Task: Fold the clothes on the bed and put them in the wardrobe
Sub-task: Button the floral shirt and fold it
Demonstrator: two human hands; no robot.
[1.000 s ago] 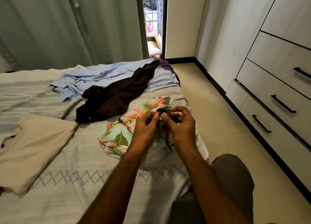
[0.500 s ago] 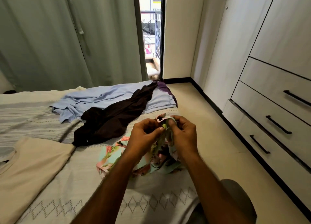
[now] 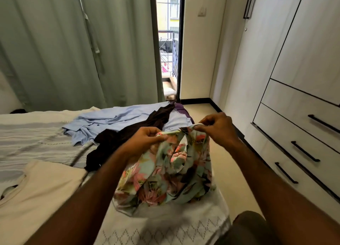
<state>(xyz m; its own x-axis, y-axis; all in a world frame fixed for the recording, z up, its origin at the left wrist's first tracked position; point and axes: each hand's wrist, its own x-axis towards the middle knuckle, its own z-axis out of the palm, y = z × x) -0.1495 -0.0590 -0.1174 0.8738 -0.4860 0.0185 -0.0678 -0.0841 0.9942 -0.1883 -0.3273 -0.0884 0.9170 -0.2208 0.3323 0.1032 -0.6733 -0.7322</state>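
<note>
Floral garment (image 3: 171,173) hangs below both grips: left hand (image 3: 147,140) and right hand (image 3: 219,129) pinch its top edge, which runs left-right above the bed (image 3: 46,140).

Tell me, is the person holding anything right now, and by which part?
Yes: the floral garment. The left hand and right hand each pinch its top edge in their fingers, and the rest hangs down onto the bed.
</note>
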